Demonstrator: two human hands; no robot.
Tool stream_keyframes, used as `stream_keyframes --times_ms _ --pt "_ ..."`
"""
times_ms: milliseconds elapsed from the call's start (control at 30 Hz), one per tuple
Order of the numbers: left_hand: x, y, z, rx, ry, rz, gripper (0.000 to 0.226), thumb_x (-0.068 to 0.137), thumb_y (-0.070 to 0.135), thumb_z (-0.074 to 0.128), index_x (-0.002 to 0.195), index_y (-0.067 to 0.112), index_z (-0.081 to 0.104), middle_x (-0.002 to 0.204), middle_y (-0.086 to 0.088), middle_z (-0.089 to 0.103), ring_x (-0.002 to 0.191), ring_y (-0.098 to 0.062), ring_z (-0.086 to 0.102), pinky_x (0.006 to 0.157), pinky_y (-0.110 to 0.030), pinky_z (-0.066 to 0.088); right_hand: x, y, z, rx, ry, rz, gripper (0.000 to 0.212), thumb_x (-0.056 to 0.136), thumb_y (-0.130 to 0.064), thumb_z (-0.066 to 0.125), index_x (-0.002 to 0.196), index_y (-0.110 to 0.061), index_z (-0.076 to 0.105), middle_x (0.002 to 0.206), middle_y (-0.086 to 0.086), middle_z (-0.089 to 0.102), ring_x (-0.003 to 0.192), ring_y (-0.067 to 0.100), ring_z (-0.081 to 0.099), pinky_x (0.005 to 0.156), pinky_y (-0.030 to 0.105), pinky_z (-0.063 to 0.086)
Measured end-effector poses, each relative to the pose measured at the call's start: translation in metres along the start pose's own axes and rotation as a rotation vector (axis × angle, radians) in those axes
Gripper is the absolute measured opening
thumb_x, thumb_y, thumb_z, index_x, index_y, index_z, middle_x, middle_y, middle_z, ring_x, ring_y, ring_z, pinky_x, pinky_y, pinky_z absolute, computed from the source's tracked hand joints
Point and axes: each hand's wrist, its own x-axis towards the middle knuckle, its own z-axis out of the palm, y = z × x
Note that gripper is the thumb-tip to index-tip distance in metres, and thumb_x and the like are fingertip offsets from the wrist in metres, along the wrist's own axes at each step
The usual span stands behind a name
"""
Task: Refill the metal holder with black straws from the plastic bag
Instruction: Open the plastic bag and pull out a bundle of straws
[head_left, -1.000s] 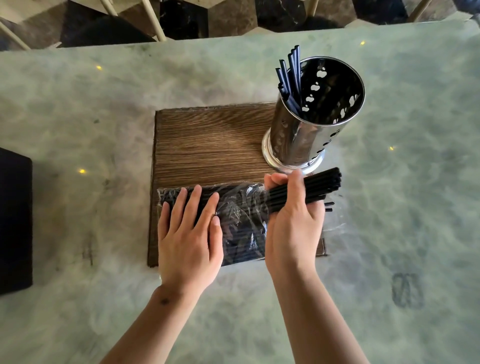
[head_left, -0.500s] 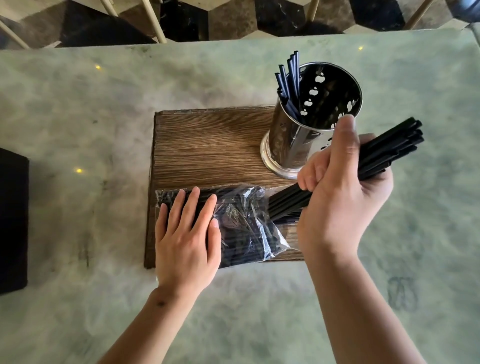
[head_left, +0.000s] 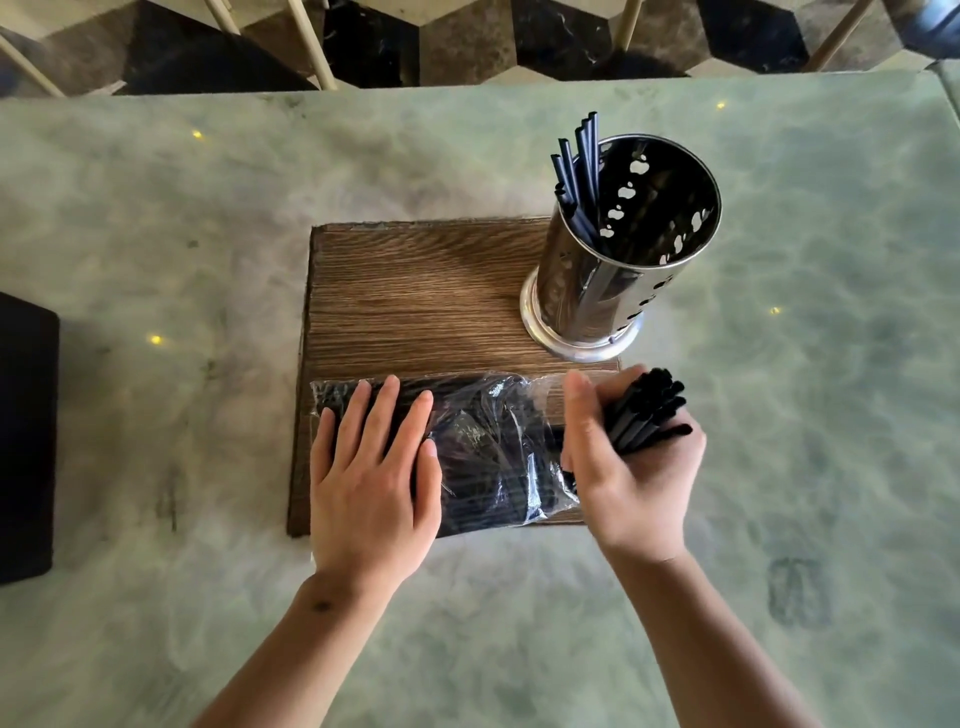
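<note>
A perforated metal holder (head_left: 597, 291) stands upright at the back right corner of a wooden board (head_left: 415, 301), with several black straws (head_left: 579, 171) leaning on its left inner wall. A clear plastic bag of black straws (head_left: 493, 457) lies across the board's near edge. My left hand (head_left: 371, 478) presses flat on the bag's left half, fingers spread. My right hand (head_left: 628, 473) grips a bundle of black straws (head_left: 649, 410) just right of the bag's open end, tilted so their ends point up towards the camera.
The board lies on a pale green marble table (head_left: 831, 364). A black flat object (head_left: 26, 447) rests at the table's left edge. Chair legs (head_left: 311, 47) and a dark patterned floor show beyond the far edge.
My right hand drew the bundle of straws out of the bag, lifted it up beside the holder, then turned it on end and lowered it. My left hand stayed pressed on the bag.
</note>
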Motion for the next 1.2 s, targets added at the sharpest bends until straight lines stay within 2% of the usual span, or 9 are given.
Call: stream_keyframes --times_ms 100,200,267,467,700,867,933,1067,1200 --pt "0.000 0.000 0.000 -0.002 -0.007 0.001 0.048 0.111 0.038 0.029 0.149 0.024 0.055 0.160 -0.008 0.050 0.153 -0.030 0.039 0.128 -0.052 0.023 -0.007 0.007 0.002 -0.057 -0.011 0.049 0.071 0.091 -0.061 0.064 0.064 0.003 0.051 0.050 0.021 0.049 0.045 0.039 0.046 0.047 0.050 0.041" --pt "0.000 0.001 -0.001 0.005 -0.016 0.002 0.050 0.111 0.039 0.028 0.150 0.024 0.055 0.161 -0.009 0.049 0.153 -0.030 0.039 0.128 -0.051 0.022 -0.007 0.008 0.001 -0.105 0.020 0.037 0.045 0.090 -0.063 0.063 0.070 -0.022 0.060 0.052 -0.006 0.058 0.047 0.021 0.052 0.052 0.033 0.046" --pt "-0.001 0.002 -0.001 0.019 -0.031 0.001 0.051 0.111 0.040 0.026 0.151 0.023 0.054 0.161 -0.010 0.049 0.153 -0.032 0.038 0.128 -0.052 0.022 -0.004 0.008 0.001 -0.155 0.039 -0.001 0.031 0.091 -0.053 0.064 0.069 -0.034 0.055 0.054 -0.018 0.056 0.049 0.002 0.048 0.056 0.018 0.042" --pt "-0.001 0.003 -0.002 0.033 -0.065 -0.002 0.053 0.111 0.040 0.026 0.153 0.022 0.052 0.163 -0.010 0.046 0.155 -0.032 0.035 0.127 -0.056 0.025 -0.003 0.010 0.007 -0.243 -0.010 -0.079 0.047 0.095 -0.041 0.061 0.063 -0.036 0.027 0.051 -0.014 0.035 0.047 0.003 0.028 0.047 0.007 0.023" --pt "0.000 0.003 -0.003 0.027 -0.072 -0.005 0.052 0.110 0.040 0.028 0.150 0.021 0.055 0.161 -0.012 0.048 0.153 -0.035 0.039 0.124 -0.058 0.028 0.029 -0.016 0.006 -0.465 -0.539 -0.075 0.038 0.093 -0.035 0.063 0.063 -0.029 0.041 0.052 -0.010 0.045 0.046 0.009 0.036 0.045 0.020 0.028" --pt "-0.002 0.003 -0.004 0.018 -0.090 -0.003 0.052 0.110 0.039 0.030 0.150 0.020 0.056 0.160 -0.012 0.049 0.151 -0.037 0.041 0.122 -0.060 0.030 0.065 -0.081 0.009 -0.890 -0.798 -0.269 0.029 0.092 -0.040 0.062 0.069 -0.028 0.050 0.055 -0.005 0.053 0.054 0.018 0.056 0.051 0.031 0.039" --pt "-0.002 0.003 -0.005 0.010 -0.087 -0.003 0.053 0.110 0.040 0.028 0.150 0.020 0.056 0.160 -0.012 0.049 0.151 -0.037 0.041 0.123 -0.060 0.030 0.080 -0.107 0.008 -0.945 -0.745 -0.460 0.021 0.092 -0.035 0.061 0.073 -0.026 0.056 0.054 -0.007 0.051 0.051 0.021 0.056 0.050 0.029 0.038" --pt "0.000 0.005 -0.005 0.003 -0.090 -0.007 0.053 0.110 0.041 0.028 0.149 0.021 0.057 0.159 -0.012 0.050 0.151 -0.037 0.041 0.123 -0.059 0.029 0.107 -0.128 0.007 -0.686 -0.425 -0.850 0.015 0.088 -0.021 0.062 0.076 -0.014 0.061 0.058 -0.007 0.044 0.047 0.019 0.045 0.049 0.025 0.032" --pt "0.002 0.005 -0.005 0.002 -0.102 -0.007 0.053 0.110 0.041 0.027 0.149 0.021 0.056 0.160 -0.011 0.050 0.151 -0.036 0.040 0.123 -0.059 0.029 0.121 -0.115 0.011 -0.271 -0.134 -0.807 0.029 0.093 0.000 0.067 0.071 -0.008 0.052 0.062 0.003 0.047 0.056 0.014 0.040 0.052 0.027 0.036"
